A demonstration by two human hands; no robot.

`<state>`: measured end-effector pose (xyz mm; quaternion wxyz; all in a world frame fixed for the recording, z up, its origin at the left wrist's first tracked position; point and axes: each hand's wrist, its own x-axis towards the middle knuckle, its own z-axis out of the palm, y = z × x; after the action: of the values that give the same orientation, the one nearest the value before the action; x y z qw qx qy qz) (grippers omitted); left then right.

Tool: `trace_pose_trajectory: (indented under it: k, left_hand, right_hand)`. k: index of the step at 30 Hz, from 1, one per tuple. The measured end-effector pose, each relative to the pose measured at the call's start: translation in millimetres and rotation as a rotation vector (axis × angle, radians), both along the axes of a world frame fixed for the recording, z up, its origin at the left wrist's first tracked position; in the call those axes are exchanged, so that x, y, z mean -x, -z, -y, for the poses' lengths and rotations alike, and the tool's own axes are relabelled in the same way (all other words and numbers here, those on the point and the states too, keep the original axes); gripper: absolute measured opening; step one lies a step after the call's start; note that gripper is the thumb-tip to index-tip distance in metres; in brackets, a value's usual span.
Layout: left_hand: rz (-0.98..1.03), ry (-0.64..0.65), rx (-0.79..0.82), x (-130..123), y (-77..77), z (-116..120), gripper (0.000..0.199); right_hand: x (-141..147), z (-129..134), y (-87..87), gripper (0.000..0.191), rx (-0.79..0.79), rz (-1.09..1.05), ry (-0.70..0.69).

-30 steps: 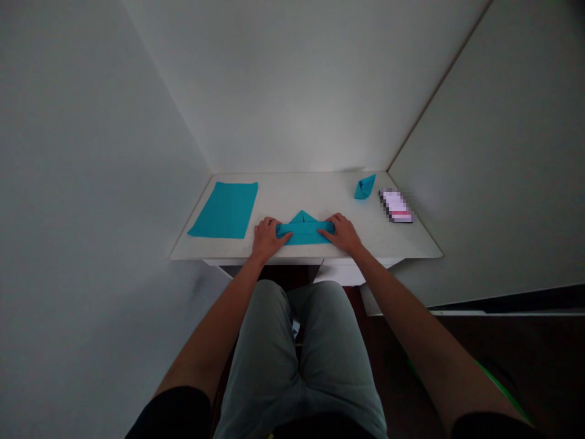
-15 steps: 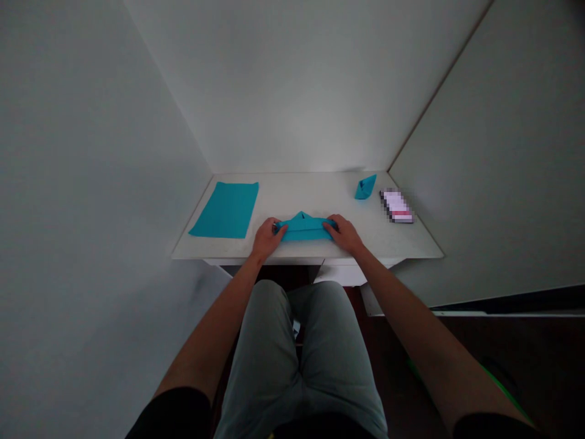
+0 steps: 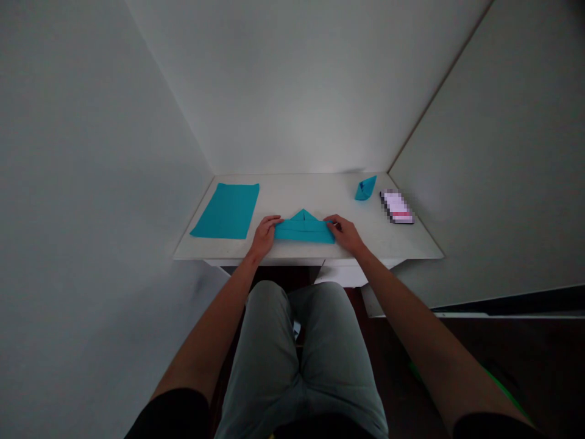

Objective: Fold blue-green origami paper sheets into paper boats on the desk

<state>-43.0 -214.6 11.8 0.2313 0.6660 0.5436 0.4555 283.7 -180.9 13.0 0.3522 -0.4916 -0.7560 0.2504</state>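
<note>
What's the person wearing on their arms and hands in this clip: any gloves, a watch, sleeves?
Both arms are bare below short black sleeves, the left sleeve and the right sleeve. The left hand and right hand wear no gloves, and no watch or bracelet shows on either wrist. Any rings would be too small to tell.

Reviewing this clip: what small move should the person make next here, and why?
Probably press along the lower band of the teal folded paper to firm its crease. The left hand and right hand rest at its two ends, and the band's long fold lies below a triangular peak.
</note>
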Motion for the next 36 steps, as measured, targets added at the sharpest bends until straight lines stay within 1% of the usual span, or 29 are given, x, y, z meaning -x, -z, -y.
trace_pose_trajectory:
  k: [5,8,11,15,19,23,25,28,29,32,34,36]
  left_hand:
    - [-0.037,0.07,0.031,6,2.4,-2,0.045]
    - [-0.077,0.092,0.034,7,3.4,-2,0.052]
    - [-0.1,0.098,0.023,7,3.7,-2,0.058]
    - [-0.095,0.054,0.026,5,2.5,-2,0.056]
    - [-0.059,-0.007,0.015,2,-0.6,-1,0.05]
    - [0.006,-0.098,0.005,0,-1.8,1,0.043]
    - [0.045,-0.129,0.018,-1,-0.6,1,0.037]
    - [0.116,-0.133,0.014,-2,2.3,-1,0.03]
    - [0.138,-0.127,0.016,-2,3.0,-1,0.029]
    - [0.167,-0.119,0.036,-2,2.4,-2,0.031]
    - [0.135,-0.093,0.043,-3,-0.1,0,0.031]
    - [0.071,-0.012,0.052,-4,-3.1,4,0.031]
  right_hand:
    - [-4,-4,3.5,0.033,-0.038,0.007,-0.006]
    - [-6,-5,4.6,0.038,-0.015,0.024,-0.048]
    - [-8,-6,5.7,0.042,0.003,0.006,-0.054]
    - [-10,-6,6.2,0.042,0.017,-0.027,-0.06]
    - [-13,-7,3.6,0.047,0.025,-0.056,-0.122]
    - [-12,-6,-0.2,0.046,-0.004,-0.084,-0.16]
    - [-11,-5,-0.8,0.045,-0.006,-0.079,-0.144]
    - [-10,-3,0.7,0.044,-0.005,-0.083,-0.108]
    - [-10,-4,1.7,0.042,-0.004,-0.089,-0.098]
    - [-10,-5,5.4,0.027,-0.01,-0.136,-0.039]
    - [-10,-8,7.8,0.027,-0.023,-0.164,0.014]
    - [-11,-10,9.7,0.034,-0.064,-0.16,0.078]
